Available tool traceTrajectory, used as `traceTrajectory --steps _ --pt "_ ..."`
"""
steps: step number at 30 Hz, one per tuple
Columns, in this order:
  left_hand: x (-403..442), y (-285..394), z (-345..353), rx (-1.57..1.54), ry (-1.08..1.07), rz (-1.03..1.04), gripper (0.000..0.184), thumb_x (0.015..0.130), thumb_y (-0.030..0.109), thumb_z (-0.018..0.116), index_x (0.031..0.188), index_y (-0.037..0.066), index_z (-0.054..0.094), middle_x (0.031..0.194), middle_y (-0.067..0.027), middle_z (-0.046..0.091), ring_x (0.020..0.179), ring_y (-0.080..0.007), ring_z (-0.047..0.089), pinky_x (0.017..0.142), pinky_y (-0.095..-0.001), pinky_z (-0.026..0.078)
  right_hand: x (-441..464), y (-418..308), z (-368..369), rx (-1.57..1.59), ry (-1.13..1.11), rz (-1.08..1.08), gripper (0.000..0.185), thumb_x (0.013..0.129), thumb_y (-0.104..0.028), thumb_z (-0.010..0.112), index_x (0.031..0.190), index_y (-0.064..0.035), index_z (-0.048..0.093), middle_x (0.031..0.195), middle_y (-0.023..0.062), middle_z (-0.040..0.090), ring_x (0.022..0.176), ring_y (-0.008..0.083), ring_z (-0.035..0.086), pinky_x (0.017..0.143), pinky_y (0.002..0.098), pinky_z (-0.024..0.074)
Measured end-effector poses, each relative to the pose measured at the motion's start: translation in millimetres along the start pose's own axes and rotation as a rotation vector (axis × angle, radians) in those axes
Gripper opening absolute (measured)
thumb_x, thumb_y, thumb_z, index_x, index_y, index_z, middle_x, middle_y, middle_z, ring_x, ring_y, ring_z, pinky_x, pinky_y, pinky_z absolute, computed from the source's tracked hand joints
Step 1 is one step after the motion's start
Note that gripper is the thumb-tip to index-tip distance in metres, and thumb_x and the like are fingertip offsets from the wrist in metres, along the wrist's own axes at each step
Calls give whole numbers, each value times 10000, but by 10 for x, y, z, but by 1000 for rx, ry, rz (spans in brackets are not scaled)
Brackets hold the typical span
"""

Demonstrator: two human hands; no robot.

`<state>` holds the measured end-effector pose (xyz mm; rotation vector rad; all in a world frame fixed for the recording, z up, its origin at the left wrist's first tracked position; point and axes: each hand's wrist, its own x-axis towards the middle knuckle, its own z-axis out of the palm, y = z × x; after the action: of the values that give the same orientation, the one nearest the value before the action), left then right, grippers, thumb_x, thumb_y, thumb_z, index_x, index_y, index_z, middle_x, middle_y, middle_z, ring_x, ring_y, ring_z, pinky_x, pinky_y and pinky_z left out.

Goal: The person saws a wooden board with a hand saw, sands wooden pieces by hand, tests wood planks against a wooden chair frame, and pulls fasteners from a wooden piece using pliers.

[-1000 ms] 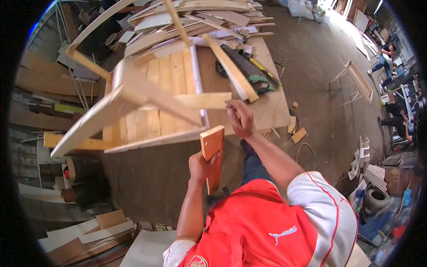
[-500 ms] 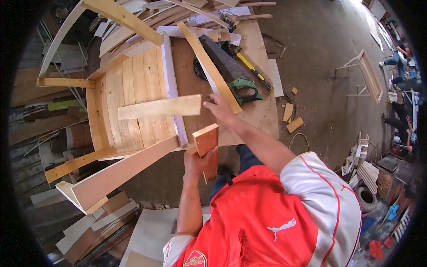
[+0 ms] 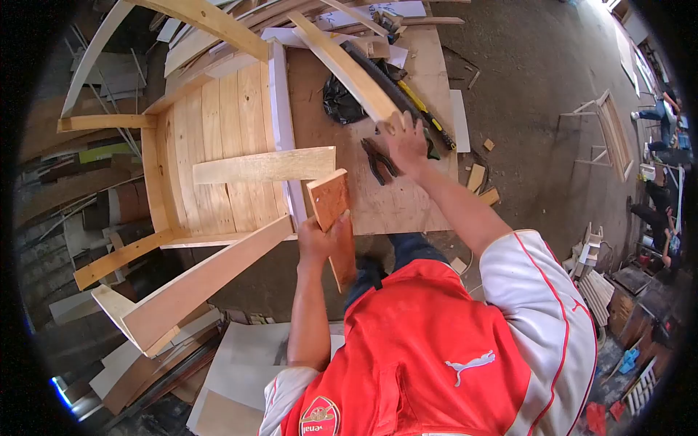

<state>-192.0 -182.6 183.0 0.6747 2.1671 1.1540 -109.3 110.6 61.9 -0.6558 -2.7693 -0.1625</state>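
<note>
My left hand is closed round a reddish-brown board, which stands out above and below the fist. My right hand grips the near end of a long pale wooden strip over the table. Beside that hand lie black pliers; a saw, partly covered by the strip and hand, and a yellow-black tool are just beyond. To the left is a wooden frame with a slatted panel, and a short light board rests across it.
Wood offcuts are piled at the table's far side. A black plastic bag lies near the strip. More boards are at the lower left. A small wooden frame stands on the floor at right, with people beyond it.
My right hand has moved right, from near the short board's end onto the long strip, and closed on it. The strip has shifted, and the pliers now show. My left hand still holds its board.
</note>
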Motion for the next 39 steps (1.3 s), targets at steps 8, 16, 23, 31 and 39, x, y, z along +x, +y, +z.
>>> traceTrajectory --steps 8,16,23,31,39 --pt "73 70 -267 78 19 -131 430 907 354 810 1157 10 745 1036 -137 792 974 -217 763 839 -364 576 -331 -749 -10 304 -396 262 590 860 -367 746 1298 -8 580 1231 193 611 1150 349 596 895 491 515" --pt "-25 56 -542 51 0 -63 515 896 411 814 1140 -36 737 1004 -174 778 932 -208 742 817 -369 562 -554 -642 277 880 -746 620 515 803 -244 816 1166 15 560 947 190 657 788 313 725 661 414 589" --pt "-341 -183 -730 293 -59 -36 596 899 601 720 1020 20 778 862 -228 753 881 -392 750 747 -459 575 -957 -1179 -1376 1784 -534 735 350 1023 -140 624 1332 -41 491 1077 158 722 861 243 755 673 343 601" --pt "-1005 -210 -876 348 -31 197 602 889 621 714 1002 32 774 839 -261 724 859 -447 718 720 -501 565 -1748 -2111 -2126 1703 -377 632 344 1055 -163 584 1367 -37 516 1089 75 627 919 152 567 837 323 496" --pt "-1389 -422 -750 384 -72 298 697 880 658 703 937 -36 743 772 -270 700 794 -466 706 687 -514 559 -2047 -2395 -2422 1583 -160 660 318 1054 -86 568 1367 -55 523 1060 17 539 1035 142 492 975 306 412"
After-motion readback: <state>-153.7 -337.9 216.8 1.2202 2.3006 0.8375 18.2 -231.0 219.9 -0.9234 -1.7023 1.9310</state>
